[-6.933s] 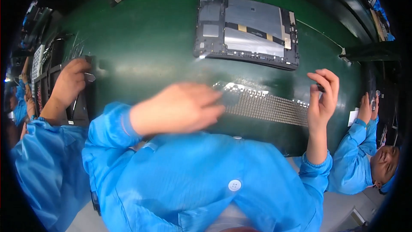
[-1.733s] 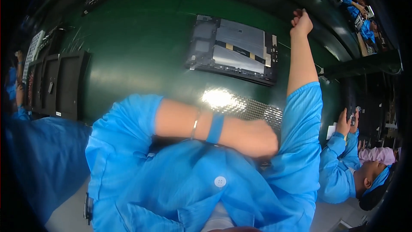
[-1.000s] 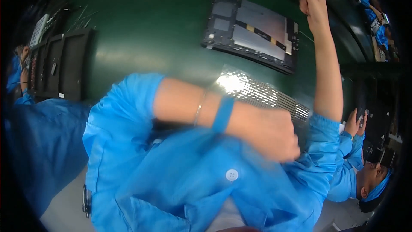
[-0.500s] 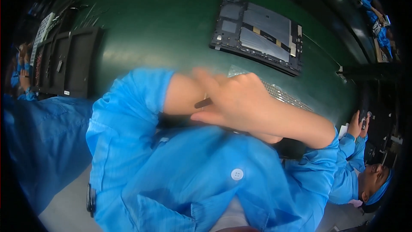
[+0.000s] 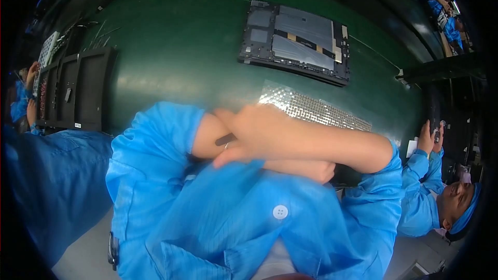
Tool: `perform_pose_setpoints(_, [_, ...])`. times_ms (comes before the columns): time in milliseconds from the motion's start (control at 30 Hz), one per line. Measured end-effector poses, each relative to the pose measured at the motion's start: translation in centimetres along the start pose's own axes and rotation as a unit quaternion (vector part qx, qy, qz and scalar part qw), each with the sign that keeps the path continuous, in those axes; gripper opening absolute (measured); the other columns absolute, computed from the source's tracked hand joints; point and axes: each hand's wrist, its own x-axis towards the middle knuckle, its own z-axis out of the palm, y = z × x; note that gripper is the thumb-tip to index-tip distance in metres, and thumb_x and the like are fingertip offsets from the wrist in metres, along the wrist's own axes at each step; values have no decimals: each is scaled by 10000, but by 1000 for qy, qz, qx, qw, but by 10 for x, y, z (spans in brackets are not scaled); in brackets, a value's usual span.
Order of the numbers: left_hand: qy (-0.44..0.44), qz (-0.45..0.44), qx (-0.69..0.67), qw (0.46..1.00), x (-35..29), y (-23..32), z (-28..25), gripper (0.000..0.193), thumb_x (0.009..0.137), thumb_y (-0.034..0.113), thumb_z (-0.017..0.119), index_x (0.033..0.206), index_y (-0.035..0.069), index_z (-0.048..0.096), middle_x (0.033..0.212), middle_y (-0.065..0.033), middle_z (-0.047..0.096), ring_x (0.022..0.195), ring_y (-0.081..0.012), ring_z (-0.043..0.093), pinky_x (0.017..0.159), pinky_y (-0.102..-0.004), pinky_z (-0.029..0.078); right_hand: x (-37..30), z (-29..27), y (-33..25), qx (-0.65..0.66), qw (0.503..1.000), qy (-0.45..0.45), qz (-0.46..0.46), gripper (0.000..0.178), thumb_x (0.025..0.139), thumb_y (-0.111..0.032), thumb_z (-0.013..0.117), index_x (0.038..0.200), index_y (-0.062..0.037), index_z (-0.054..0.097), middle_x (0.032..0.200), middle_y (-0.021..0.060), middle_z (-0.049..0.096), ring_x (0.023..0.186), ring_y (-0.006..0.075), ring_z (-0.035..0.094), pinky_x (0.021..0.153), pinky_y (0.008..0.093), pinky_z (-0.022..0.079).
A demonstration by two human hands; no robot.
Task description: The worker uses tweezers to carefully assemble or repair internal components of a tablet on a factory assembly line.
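My arms are crossed in front of my chest, both in blue sleeves. My right hand (image 5: 259,135) lies on top of my bare left forearm, fingers curled, with a small dark tool (image 5: 226,139) sticking out from under them. My left hand (image 5: 314,168) is tucked beneath the right forearm, curled and mostly hidden. Just beyond the hands, a shiny dotted foil sheet (image 5: 321,110) lies on the green table (image 5: 181,46). Farther back rests an opened flat device (image 5: 293,41), dark grey, its inner parts facing up.
Black trays (image 5: 78,91) stand at the table's left, with another person's hands (image 5: 30,80) at them. A second person in blue (image 5: 441,197) sits at my right, hands raised by a dark rack (image 5: 441,72). More people work at the far top right.
My right hand came back from its far reach at the table's upper right and now rests on my left forearm. My left arm stays crossed over my chest.
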Motion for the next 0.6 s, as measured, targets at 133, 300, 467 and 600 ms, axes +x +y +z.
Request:
perform_pose_setpoints(133, [-3,-41,9,999,-25,2,-8,169,683,216,582,640,99,468,715,-22,499,741,-157,570,602,-291,442,-19,-22,34,96,976,185,-65,467,778,-368,683,1033,14,600,872,185,665,801,354,658,677,411,529])
perform_pose_setpoints(300, [-8,-116,52,992,-66,0,-18,180,700,209,585,823,78,575,868,-60,585,865,-171,581,735,-281,471,-68,-25,91,-110,867,486,10,159,763,-39,686,913,-46,633,834,106,656,720,259,661,607,337,528])
perform_pose_setpoints(467, [-4,-182,61,981,-71,9,-18,292,749,199,577,1013,79,610,1071,-123,601,1004,-245,576,895,-367,468,-29,-70,158,-187,829,520,85,262,829,-312,656,910,-63,658,935,56,656,805,261,650,669,357,510])
perform_pose_setpoints(600, [-46,-181,49,981,-74,4,-17,324,773,211,559,1066,79,604,1131,-149,589,1063,-278,558,936,-404,453,18,-88,193,-239,807,529,107,401,823,-463,604,919,-80,675,947,62,657,823,294,644,692,384,519])
